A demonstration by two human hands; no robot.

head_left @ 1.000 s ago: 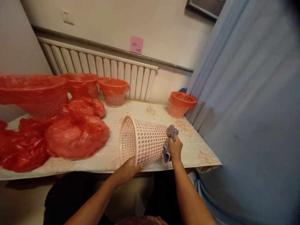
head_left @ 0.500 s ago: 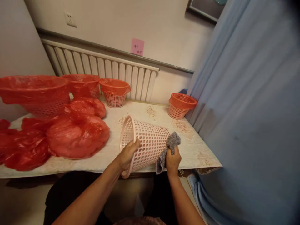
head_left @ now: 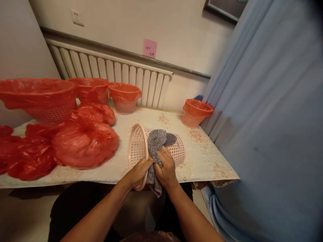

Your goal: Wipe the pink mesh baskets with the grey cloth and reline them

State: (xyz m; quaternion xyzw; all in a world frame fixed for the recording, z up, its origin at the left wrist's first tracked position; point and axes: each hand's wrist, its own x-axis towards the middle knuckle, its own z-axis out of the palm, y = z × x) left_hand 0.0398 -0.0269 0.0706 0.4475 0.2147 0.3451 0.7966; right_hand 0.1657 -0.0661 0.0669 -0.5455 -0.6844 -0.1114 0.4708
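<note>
A pale pink mesh basket (head_left: 178, 152) lies on its side at the table's front edge, its wide mouth facing left. My left hand (head_left: 139, 172) grips its rim, thumb on the outside. Bunched in my right hand (head_left: 166, 168) is a grey cloth (head_left: 156, 139), pressed against the basket's side close to the rim. Part of the cloth hangs down below the hand. The cloth hides the middle of the basket.
Red-lined baskets stand at the back left (head_left: 124, 97) and back right (head_left: 195, 112) of the flowered table cover (head_left: 202, 164). Red plastic bags (head_left: 85, 144) lie at the left. A radiator (head_left: 113, 69) is behind; a blue curtain (head_left: 264, 117) hangs at the right.
My right hand and the grey cloth have moved left along the basket, from its narrow base end to near the rim. My left hand still holds the rim.
</note>
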